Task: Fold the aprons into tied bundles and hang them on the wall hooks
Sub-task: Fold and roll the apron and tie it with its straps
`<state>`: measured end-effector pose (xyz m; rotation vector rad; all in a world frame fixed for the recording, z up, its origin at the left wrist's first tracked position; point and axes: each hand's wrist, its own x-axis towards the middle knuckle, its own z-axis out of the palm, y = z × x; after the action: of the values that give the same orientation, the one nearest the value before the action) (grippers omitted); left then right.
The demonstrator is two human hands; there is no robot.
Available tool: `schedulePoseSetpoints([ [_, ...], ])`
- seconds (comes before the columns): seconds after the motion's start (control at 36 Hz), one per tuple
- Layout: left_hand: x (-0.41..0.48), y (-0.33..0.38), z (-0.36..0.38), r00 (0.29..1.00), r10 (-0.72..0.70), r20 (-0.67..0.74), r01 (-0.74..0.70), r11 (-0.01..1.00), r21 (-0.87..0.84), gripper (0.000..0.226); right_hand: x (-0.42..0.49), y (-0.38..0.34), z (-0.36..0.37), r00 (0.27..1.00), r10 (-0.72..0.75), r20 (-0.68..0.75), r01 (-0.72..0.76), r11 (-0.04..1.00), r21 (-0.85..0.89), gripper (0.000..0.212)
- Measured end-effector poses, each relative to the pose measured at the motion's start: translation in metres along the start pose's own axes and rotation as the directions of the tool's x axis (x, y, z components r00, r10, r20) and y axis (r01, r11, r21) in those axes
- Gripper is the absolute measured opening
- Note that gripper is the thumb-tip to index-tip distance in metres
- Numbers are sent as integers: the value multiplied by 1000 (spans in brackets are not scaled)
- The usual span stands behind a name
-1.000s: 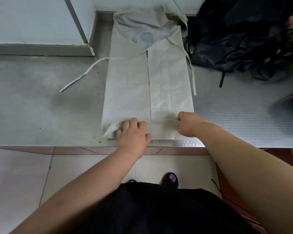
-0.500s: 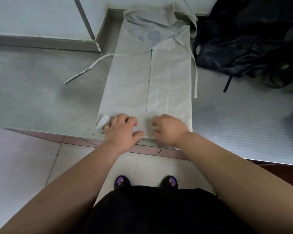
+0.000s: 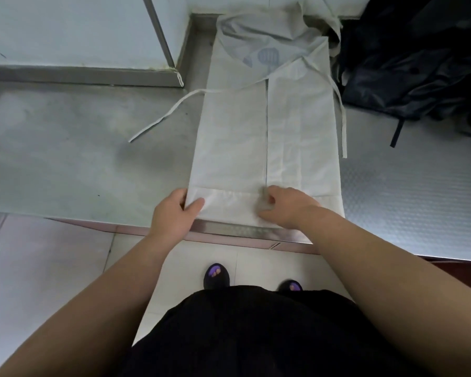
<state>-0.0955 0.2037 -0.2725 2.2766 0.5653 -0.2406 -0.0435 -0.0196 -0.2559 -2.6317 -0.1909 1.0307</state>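
A white apron [image 3: 234,148], folded lengthwise into a long strip with its near end turned over, lies on a steel counter [image 3: 65,159]; the left hand [image 3: 172,213] grips the fold's left corner, thumb on top; the right hand [image 3: 286,205] pinches the fold mid-width (fingers curled); a heap of dark cloth [image 3: 408,63] sits far right.
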Motion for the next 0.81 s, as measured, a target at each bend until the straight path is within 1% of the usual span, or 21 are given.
schedulePoseSetpoints([
  [0.08, 9, -7, -6, 998, 62, 15, -63, 992, 105, 31, 0, -4, 0, 1000, 18, 12, -18, 1000, 16, 24],
  [0.19, 16, -11, -6, 999, 51, 17, -52, 993, 111, 36, 0, -9, 2, 999, 35, 7, -35, 999, 39, 24],
  [0.25, 20, -11, -6, 999, 38, 10, -39, 998, 42, 28, -2, -9, 2, 999, 43, -4, -43, 998, 55, 22],
  [0.28, 21, -10, -7, 1000, 20, 16, -19, 999, -29, 24, -2, -9, 2, 999, 47, -9, -46, 997, 61, 22],
  [0.33, 20, -9, -9, 997, -6, 71, 21, 978, -206, 27, -2, -8, 1, 999, 52, -14, -51, 996, 68, 23],
  [0.36, 19, -8, -11, 994, -4, 105, 32, 965, -262, 31, -2, -8, 2, 998, 58, -16, -57, 996, 71, 23],
  [0.42, 15, -9, -15, 990, 14, 143, 27, 959, -282, 35, -1, -8, 2, 997, 73, -15, -72, 995, 69, 23],
  [0.5, 12, -18, -21, 992, 27, 122, -1, 978, -210, 33, 1, -11, 3, 995, 100, -15, -99, 993, 58, 23],
  [0.56, 10, -23, -24, 990, 41, 133, -19, 987, -161, 21, 1, -14, 5, 993, 121, -17, -119, 991, 60, 28],
  [0.61, 9, -25, -23, 988, 44, 147, -25, 991, -128, 10, 0, -16, 7, 989, 144, -18, -143, 989, 38, 47],
  [0.67, 8, -26, -22, 988, 30, 154, -9, 990, -139, 8, 0, -18, 9, 986, 163, -32, -163, 987, 9, 65],
  [0.72, 9, -24, -24, 985, -8, 170, 39, 982, -182, 9, 1, -21, 11, 984, 175, -45, -175, 985, 11, 70],
  [0.81, 13, -21, -27, 981, -83, 175, 121, 969, -217, 11, 2, -25, 13, 982, 183, -55, -183, 983, 7, 72],
])
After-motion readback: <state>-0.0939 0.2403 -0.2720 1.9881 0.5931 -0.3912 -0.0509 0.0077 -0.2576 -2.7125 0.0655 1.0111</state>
